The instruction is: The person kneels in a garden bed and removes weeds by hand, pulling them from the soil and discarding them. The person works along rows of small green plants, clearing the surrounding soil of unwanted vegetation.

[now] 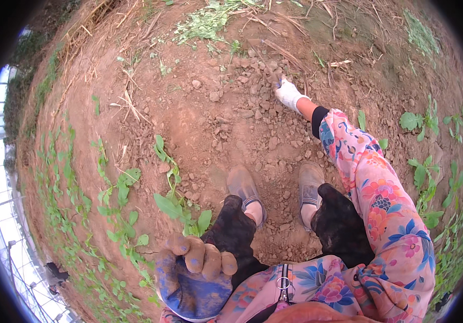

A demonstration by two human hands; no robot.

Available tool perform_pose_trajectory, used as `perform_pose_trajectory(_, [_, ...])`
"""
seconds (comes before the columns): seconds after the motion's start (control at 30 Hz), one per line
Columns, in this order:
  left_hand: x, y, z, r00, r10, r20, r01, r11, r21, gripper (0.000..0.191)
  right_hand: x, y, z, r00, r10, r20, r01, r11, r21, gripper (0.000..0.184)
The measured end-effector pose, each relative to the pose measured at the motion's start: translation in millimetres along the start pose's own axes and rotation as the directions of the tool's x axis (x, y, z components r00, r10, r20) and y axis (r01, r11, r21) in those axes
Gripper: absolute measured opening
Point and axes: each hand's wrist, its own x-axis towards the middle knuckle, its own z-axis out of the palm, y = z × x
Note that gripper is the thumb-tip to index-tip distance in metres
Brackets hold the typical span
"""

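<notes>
My right hand [290,93], in a white work glove with some blue at the fingers, reaches out low over loose clods of soil [257,87] above my feet. It is closed around a thin tool, blurred against the ground, whose kind I cannot tell. Near my left knee, at the bottom, my left hand [197,278] is raised in a soiled glove with a blue coated palm. Its fingers curl forward and nothing shows in it.
My shoes [243,185] stand on bare soil. Rows of leafy green seedlings [122,194] grow at the left, and more plants [425,181] at the right. Dry straw [130,105] and a heap of cut greens [211,20] lie farther out. A greenhouse frame [1,161] shows at far left.
</notes>
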Motion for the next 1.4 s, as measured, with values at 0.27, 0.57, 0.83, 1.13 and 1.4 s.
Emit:
perform_pose_trajectory(0.27, [-3.1,0.0,-3.7,1.000,0.027,-0.008,-0.027,1.000,0.016,0.017,26.2,-43.8,-33.7,0.983,0.000,-0.182,-0.006,1.000,-0.030,0.058])
perform_pose_trajectory(0.57, [-6.4,12.9,-6.1,1.000,-0.001,-0.011,0.001,1.000,0.028,0.021,-72.7,15.9,-20.8,0.989,-0.019,0.144,0.051,0.974,-0.222,0.060])
perform_pose_trajectory(0.83, [-8.7,11.4,-3.0,0.989,0.010,-0.147,-0.024,0.995,-0.093,0.021,-36.4,-33.9,-63.9,0.986,-0.146,-0.082,0.128,0.972,-0.197,0.064])
perform_pose_trajectory(1.13, [-4.5,21.0,-14.6,0.994,0.088,-0.064,-0.092,0.994,-0.058,0.025,84.2,-148.0,-2.4,0.987,0.098,-0.129,-0.078,0.985,0.151,0.062])
perform_pose_trajectory(1.4, [3.1,27.3,-8.9,0.992,0.076,-0.105,-0.082,0.995,-0.048,0.023,46.5,-91.6,21.6,1.000,-0.017,-0.009,0.016,0.987,-0.161,0.070])
